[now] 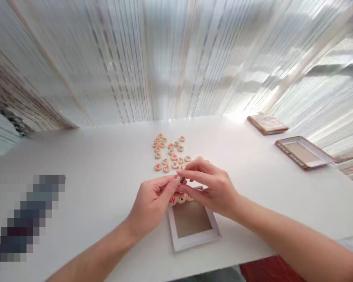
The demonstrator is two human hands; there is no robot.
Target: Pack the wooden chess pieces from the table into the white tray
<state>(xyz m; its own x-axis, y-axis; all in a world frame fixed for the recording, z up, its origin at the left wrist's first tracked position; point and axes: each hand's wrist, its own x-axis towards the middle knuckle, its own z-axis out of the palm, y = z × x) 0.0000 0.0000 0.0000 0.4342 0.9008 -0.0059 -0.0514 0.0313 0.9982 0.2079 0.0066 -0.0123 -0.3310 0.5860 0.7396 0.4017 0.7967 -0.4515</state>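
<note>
Over the far end of a shallow, white-walled rectangular box (197, 239), the half-curled left hand (153, 197) and right hand (219, 188) are pinching one round, cream-coloured disc with black lettering (181, 180), while similar red- and black-marked discs (174, 157) are lying beyond on the smooth white table (106, 188).

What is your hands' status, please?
Left hand and right hand: both on round, cream, black-marked piece. White-walled rectangular box: open below, round pieces along far side. Right hand partly covers box.
</note>
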